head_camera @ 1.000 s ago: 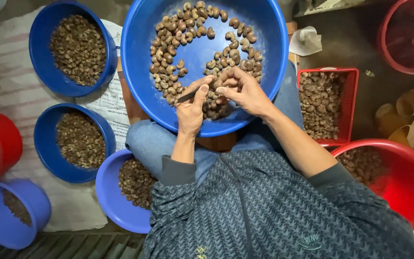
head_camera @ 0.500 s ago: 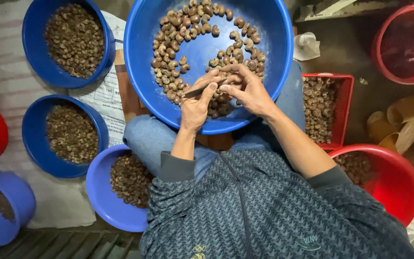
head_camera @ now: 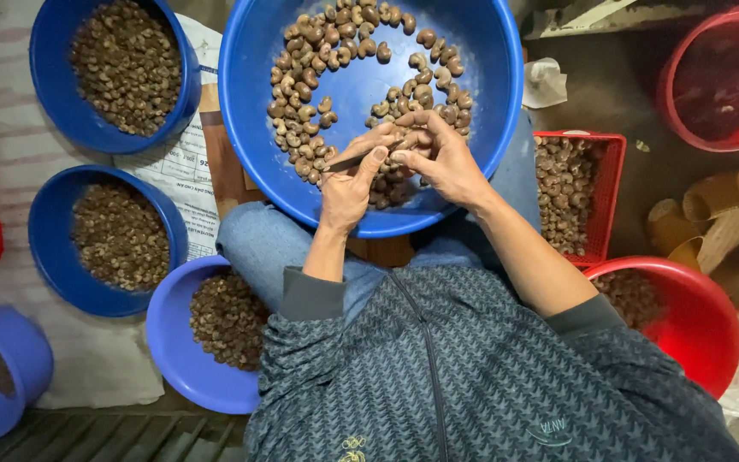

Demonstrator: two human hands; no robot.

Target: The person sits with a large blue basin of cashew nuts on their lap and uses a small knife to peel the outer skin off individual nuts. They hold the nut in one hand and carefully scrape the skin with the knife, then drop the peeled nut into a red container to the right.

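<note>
While both hands meet over the big blue basin [head_camera: 250, 162] on the lap, a cashew nut is getting worked on with a small blade.

Left hand [head_camera: 345, 190] is closed around a thin knife [head_camera: 354, 159], thumb up along it, blade pointing across to the right hand [head_camera: 442, 158], whose fingers are pinched narrow around one nut [head_camera: 401, 142] — it's mostly hidden by the fingertips, so can't tell much about it. Loose cashews [head_camera: 314, 77] are scattered in the basin just beyond and under both hands. Off to the left hand's side sit smaller blue bowls [head_camera: 113, 73] full of brownish nuts; on the right hand's side there's a red crate [head_camera: 576, 192] of nuts just beside the forearm, and a red basin [head_camera: 694, 329] nearer the elbow.
</note>
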